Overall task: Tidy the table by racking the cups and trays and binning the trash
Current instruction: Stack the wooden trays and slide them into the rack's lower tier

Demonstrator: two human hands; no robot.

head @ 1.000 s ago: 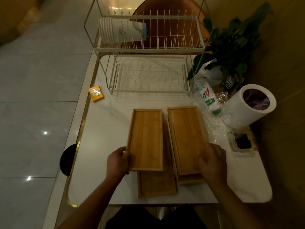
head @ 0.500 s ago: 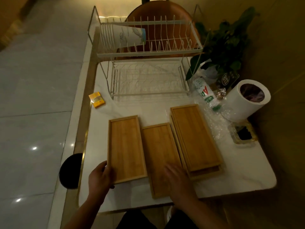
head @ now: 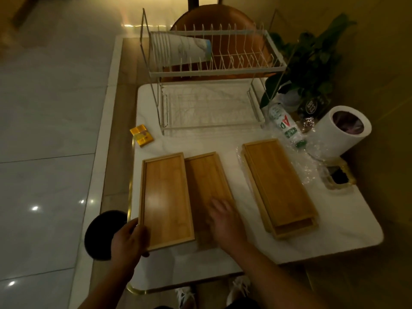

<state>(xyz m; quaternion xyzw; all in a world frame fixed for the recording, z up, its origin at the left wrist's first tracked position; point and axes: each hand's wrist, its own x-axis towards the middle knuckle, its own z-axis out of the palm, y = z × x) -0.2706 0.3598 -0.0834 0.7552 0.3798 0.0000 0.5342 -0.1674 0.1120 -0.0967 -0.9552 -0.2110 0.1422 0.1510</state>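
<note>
A bamboo tray (head: 166, 197) lies at the table's left; my left hand (head: 129, 240) grips its near left corner. A second tray (head: 206, 175) lies beside it, partly under its right edge, and my right hand (head: 225, 221) rests flat on that tray's near end. Two more trays (head: 278, 181) lie stacked to the right. A stack of paper cups (head: 178, 50) lies on its side in the top tier of the white wire rack (head: 217, 70). A plastic bottle (head: 284, 122) and crumpled clear wrap (head: 310, 159) lie near the white bin (head: 334, 134).
A small yellow box (head: 141, 134) sits at the table's left edge. A potted plant (head: 312, 63) stands at the back right, and a glass ashtray (head: 337, 176) lies in front of the bin. A dark round stool (head: 102, 235) is below the table's left side.
My left hand has slid its tray to the left, off the pile. My right hand has left the right-hand stack and come onto the middle tray. The view has shifted.
</note>
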